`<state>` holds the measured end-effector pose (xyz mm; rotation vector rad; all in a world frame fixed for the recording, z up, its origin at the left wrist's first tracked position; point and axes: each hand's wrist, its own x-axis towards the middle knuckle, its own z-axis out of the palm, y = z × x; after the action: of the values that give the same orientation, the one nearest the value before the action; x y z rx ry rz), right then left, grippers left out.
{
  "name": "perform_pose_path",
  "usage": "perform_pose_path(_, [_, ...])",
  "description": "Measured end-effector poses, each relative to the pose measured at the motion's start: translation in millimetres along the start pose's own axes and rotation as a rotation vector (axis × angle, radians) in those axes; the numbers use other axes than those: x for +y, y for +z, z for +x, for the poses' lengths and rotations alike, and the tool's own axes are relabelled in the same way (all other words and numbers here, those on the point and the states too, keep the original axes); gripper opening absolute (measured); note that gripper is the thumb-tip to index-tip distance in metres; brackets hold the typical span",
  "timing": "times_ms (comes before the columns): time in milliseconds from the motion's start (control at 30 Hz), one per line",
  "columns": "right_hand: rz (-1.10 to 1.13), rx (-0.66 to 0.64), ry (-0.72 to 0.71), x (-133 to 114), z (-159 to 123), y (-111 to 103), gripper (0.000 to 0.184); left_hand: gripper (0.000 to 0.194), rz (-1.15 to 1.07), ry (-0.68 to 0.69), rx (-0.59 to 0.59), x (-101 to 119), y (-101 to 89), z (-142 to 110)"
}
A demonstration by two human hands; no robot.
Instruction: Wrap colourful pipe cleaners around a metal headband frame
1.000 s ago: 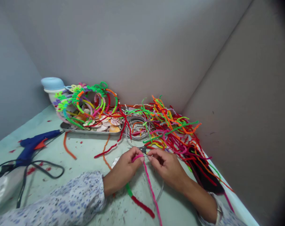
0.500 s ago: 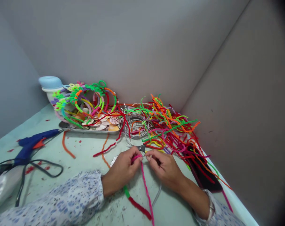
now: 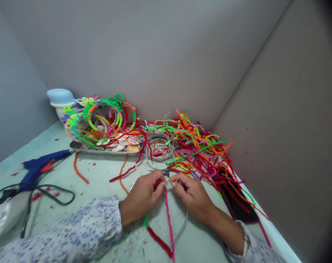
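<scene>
My left hand (image 3: 146, 191) is closed in a pinch on a pink pipe cleaner (image 3: 169, 219), whose long tail hangs down toward me. Facing it, my right hand (image 3: 191, 193) pinches a thin grey wire (image 3: 183, 228) at a short bare stretch between the fingertips. The wire loops down below the right hand. A wrapped section in green and dark red (image 3: 159, 241) curves out from under my left hand. Just beyond the fingertips lie scissors with red handles (image 3: 179, 168). My palms hide part of the wire.
A metal tray (image 3: 108, 152) of seashells holds wrapped pipe-cleaner hoops (image 3: 105, 117). Behind stands a blue-lidded white container (image 3: 61, 100). A blue glue gun (image 3: 39, 166) with its cord lies left. Coiled wire (image 3: 148, 151) and a heap of pipe cleaners (image 3: 204, 146) lie at the back right.
The hanging pink pipe cleaner's lower end has swung slightly left, as has the green and red section. Both hands stay nearly in place; the view has shifted slightly.
</scene>
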<state>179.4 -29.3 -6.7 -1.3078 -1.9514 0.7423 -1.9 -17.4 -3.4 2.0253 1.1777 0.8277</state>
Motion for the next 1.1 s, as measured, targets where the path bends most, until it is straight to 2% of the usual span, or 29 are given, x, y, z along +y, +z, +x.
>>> perform_pose_path(433, [0.195, -0.009, 0.107, 2.0, -1.4, 3.8, 0.014, 0.010, 0.025, -0.022, -0.003, -1.8, -0.3, 1.1])
perform_pose_path(533, [0.413, -0.054, 0.203, 5.3, 1.1, 3.4, 0.021, 0.011, -0.071, -0.039, 0.004, -2.3, -1.1, 2.5])
perform_pose_path(600, [0.603, -0.067, 0.276, 9.0, 4.2, 2.0, 0.029, 0.012, -0.203, -0.073, -0.004, -3.5, -1.0, 4.1])
perform_pose_path(667, [0.695, -0.040, 0.307, 11.9, 7.3, 0.7, 0.032, 0.013, -0.364, -0.142, -0.037, -5.8, 0.1, 6.1])
perform_pose_path(767, [0.637, -0.039, 0.270, 11.3, 9.2, 1.3, 0.028, 0.015, -0.553, -0.247, -0.068, -9.1, 2.5, 8.7])
perform_pose_path(900, [0.602, -0.107, 0.198, 4.8, 7.3, 6.9, 0.029, 0.018, -0.621, -0.258, -0.056, -7.3, 3.7, 9.2])
perform_pose_path(1100, [0.560, -0.015, 0.209, 9.8, 6.2, 13.9, 0.022, 0.018, -0.667, -0.248, -0.056, -3.2, 3.4, 5.9])
